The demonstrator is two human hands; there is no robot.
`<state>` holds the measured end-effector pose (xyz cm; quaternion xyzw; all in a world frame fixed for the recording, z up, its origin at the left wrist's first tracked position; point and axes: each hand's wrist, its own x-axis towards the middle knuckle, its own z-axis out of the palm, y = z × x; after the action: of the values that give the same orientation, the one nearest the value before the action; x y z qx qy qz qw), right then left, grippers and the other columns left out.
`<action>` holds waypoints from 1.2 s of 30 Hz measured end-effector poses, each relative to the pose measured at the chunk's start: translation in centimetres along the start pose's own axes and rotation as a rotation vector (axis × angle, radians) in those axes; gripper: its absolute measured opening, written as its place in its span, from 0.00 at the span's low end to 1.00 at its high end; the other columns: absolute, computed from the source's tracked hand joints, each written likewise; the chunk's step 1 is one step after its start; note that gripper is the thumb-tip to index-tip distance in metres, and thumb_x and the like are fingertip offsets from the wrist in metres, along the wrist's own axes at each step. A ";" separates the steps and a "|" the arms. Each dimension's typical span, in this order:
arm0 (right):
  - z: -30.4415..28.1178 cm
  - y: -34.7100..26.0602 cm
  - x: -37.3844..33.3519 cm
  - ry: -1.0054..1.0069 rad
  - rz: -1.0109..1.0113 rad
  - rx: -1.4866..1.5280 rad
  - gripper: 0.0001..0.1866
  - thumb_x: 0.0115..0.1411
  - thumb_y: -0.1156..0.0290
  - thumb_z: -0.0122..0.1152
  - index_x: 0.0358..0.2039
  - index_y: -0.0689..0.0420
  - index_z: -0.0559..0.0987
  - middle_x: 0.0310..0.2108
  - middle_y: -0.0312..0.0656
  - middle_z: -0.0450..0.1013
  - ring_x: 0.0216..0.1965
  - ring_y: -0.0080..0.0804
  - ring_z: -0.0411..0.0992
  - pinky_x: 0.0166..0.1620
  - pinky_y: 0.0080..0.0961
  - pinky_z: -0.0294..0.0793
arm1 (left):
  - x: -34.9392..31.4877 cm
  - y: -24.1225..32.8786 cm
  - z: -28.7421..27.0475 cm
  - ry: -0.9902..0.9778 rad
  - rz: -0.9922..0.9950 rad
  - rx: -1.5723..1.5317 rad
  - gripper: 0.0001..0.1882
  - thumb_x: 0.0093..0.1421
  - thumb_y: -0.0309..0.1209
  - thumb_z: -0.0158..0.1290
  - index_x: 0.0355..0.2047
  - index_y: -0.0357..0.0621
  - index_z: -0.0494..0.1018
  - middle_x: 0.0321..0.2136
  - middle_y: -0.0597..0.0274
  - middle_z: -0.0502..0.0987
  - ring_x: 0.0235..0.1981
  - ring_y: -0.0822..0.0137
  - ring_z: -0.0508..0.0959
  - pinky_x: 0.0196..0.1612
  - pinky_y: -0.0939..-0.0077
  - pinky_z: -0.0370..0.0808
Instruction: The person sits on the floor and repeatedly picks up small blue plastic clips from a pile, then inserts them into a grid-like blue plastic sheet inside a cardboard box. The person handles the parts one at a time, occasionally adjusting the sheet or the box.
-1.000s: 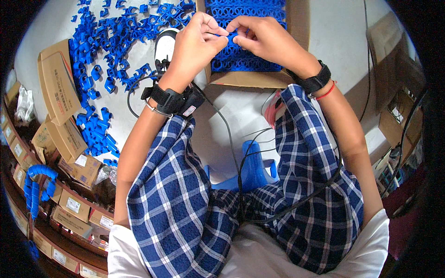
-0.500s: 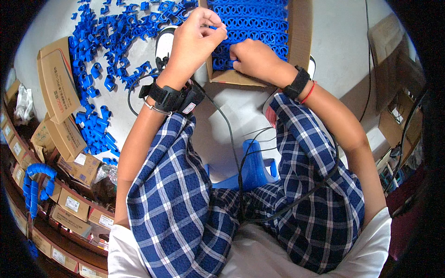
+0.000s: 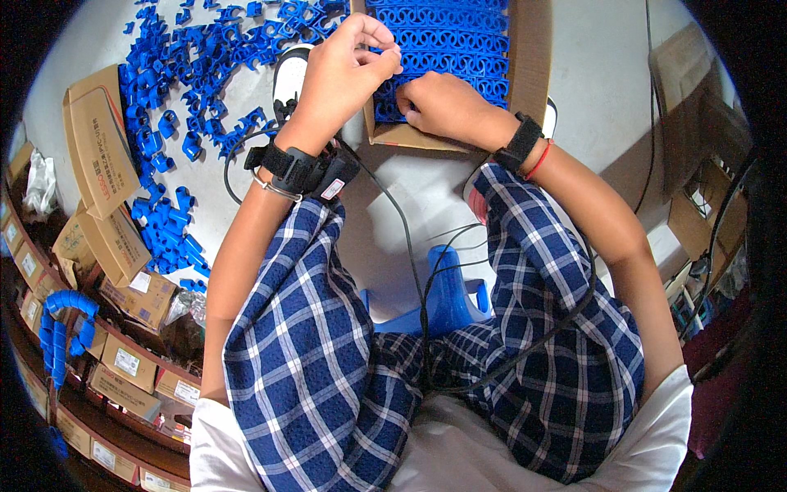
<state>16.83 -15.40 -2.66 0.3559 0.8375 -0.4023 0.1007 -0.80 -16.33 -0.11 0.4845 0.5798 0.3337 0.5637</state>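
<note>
An open cardboard box (image 3: 525,74) on the pale floor holds neat rows of blue plastic clips (image 3: 451,41). My left hand (image 3: 340,74) hovers at the box's near left corner, its fingertips pinched together on a small blue clip just above the rows. My right hand (image 3: 443,102) rests beside it on the nearest row, fingers curled down among the clips and hidden. The two hands almost touch. Both wrists wear black bands, and a cable runs from the left one.
Several loose blue clips (image 3: 176,123) lie scattered on the floor to the left. Brown cartons (image 3: 94,156) and shelves with small boxes line the left edge. I sit on a blue stool (image 3: 447,299). More boxes and cables stand at the right.
Both hands were raised together over the box working one clip. The right hand has dropped onto the near row, and the left hand has followed down to the box corner.
</note>
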 end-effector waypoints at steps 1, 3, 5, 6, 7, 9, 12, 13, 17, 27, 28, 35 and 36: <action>-0.2 -0.1 -0.1 0.004 0.005 0.011 0.06 0.49 0.74 0.56 0.27 0.59 0.80 0.24 0.53 0.76 0.30 0.51 0.76 0.36 0.45 0.76 | 0.0 0.0 0.0 -0.004 0.001 -0.003 0.10 0.59 0.24 0.57 0.39 0.36 0.69 0.34 0.56 0.77 0.34 0.66 0.82 0.38 0.78 0.78; -0.3 -0.1 -0.2 0.044 -0.009 0.051 0.07 0.49 0.75 0.55 0.27 0.64 0.78 0.27 0.55 0.76 0.32 0.53 0.76 0.36 0.47 0.77 | 0.0 0.0 0.0 -0.009 0.006 0.000 0.10 0.59 0.25 0.57 0.39 0.37 0.69 0.34 0.57 0.77 0.34 0.66 0.82 0.37 0.78 0.78; 0.0 -0.1 0.1 0.140 -0.069 0.087 0.08 0.49 0.77 0.54 0.29 0.65 0.78 0.30 0.56 0.75 0.33 0.54 0.76 0.37 0.47 0.76 | 0.0 0.0 -0.1 -0.012 0.009 0.022 0.10 0.59 0.25 0.57 0.39 0.37 0.69 0.34 0.57 0.77 0.34 0.66 0.82 0.37 0.79 0.77; 0.3 0.0 0.3 0.187 -0.098 0.109 0.09 0.49 0.78 0.53 0.31 0.66 0.77 0.31 0.56 0.75 0.34 0.54 0.75 0.38 0.47 0.76 | 0.0 -0.1 -0.1 -0.014 0.009 0.017 0.10 0.60 0.25 0.57 0.39 0.37 0.69 0.34 0.57 0.77 0.34 0.66 0.82 0.37 0.79 0.77; 0.6 0.1 0.5 0.193 -0.126 0.132 0.09 0.49 0.78 0.53 0.31 0.66 0.77 0.32 0.57 0.74 0.35 0.54 0.75 0.38 0.47 0.76 | 0.0 -0.1 -0.1 -0.015 0.003 0.019 0.10 0.60 0.25 0.57 0.40 0.37 0.69 0.34 0.57 0.77 0.34 0.66 0.82 0.37 0.79 0.77; 1.2 0.4 0.8 0.139 -0.116 0.168 0.10 0.48 0.79 0.52 0.32 0.67 0.76 0.33 0.57 0.73 0.36 0.55 0.74 0.39 0.46 0.75 | 0.1 -0.2 -0.1 -0.016 0.004 0.035 0.10 0.60 0.26 0.56 0.40 0.37 0.69 0.34 0.57 0.77 0.34 0.67 0.82 0.37 0.79 0.77; 1.7 0.8 1.0 0.133 -0.166 0.165 0.09 0.48 0.80 0.53 0.32 0.66 0.77 0.33 0.57 0.74 0.36 0.55 0.74 0.39 0.46 0.75 | 0.2 -0.4 -0.1 -0.020 0.015 0.063 0.10 0.60 0.26 0.56 0.40 0.37 0.69 0.34 0.57 0.77 0.34 0.67 0.82 0.37 0.79 0.77; 1.8 0.9 1.0 0.128 -0.173 0.166 0.10 0.48 0.80 0.53 0.32 0.65 0.77 0.34 0.58 0.73 0.36 0.56 0.74 0.40 0.46 0.75 | 0.2 -0.4 -0.1 -0.023 0.014 0.065 0.10 0.60 0.25 0.56 0.40 0.37 0.69 0.34 0.58 0.77 0.34 0.66 0.82 0.37 0.79 0.77; 1.5 1.0 1.0 0.071 -0.161 0.169 0.11 0.50 0.80 0.51 0.35 0.62 0.77 0.37 0.54 0.74 0.38 0.54 0.74 0.42 0.44 0.74 | 0.2 -0.1 0.0 -0.024 -0.010 0.000 0.10 0.60 0.25 0.56 0.40 0.38 0.69 0.34 0.58 0.77 0.34 0.66 0.82 0.37 0.79 0.78; -0.8 0.2 0.7 0.243 -0.053 0.130 0.09 0.53 0.73 0.53 0.35 0.60 0.76 0.36 0.51 0.74 0.39 0.51 0.74 0.42 0.44 0.75 | 3.5 0.5 -10.4 0.401 0.174 -0.010 0.11 0.62 0.29 0.55 0.43 0.40 0.74 0.39 0.58 0.78 0.42 0.67 0.79 0.43 0.77 0.75; -1.2 0.3 0.8 0.261 -0.052 0.145 0.09 0.54 0.73 0.54 0.35 0.60 0.76 0.36 0.50 0.74 0.39 0.50 0.74 0.41 0.44 0.75 | 4.1 -0.2 -12.4 0.481 0.184 0.068 0.14 0.61 0.31 0.57 0.45 0.40 0.74 0.39 0.57 0.78 0.43 0.65 0.79 0.45 0.74 0.75; -2.4 0.7 1.2 0.351 -0.062 0.188 0.08 0.55 0.71 0.54 0.34 0.58 0.76 0.34 0.49 0.75 0.36 0.51 0.74 0.40 0.43 0.74 | 5.3 -8.1 -15.4 0.480 -0.145 1.072 0.56 0.39 0.69 0.61 0.64 0.51 0.61 0.61 0.29 0.55 0.61 0.35 0.59 0.62 0.46 0.59; -2.4 0.6 1.2 0.346 -0.058 0.196 0.08 0.55 0.71 0.54 0.35 0.58 0.76 0.34 0.49 0.75 0.36 0.51 0.74 0.40 0.43 0.74 | 5.0 -8.5 -15.0 0.432 -0.258 1.009 0.58 0.37 0.71 0.60 0.64 0.52 0.60 0.61 0.27 0.53 0.61 0.33 0.58 0.62 0.43 0.57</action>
<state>16.65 -12.72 -2.00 0.4034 0.8090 -0.4176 -0.0914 -16.55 -11.87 -7.57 0.5399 0.8243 0.0348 0.1669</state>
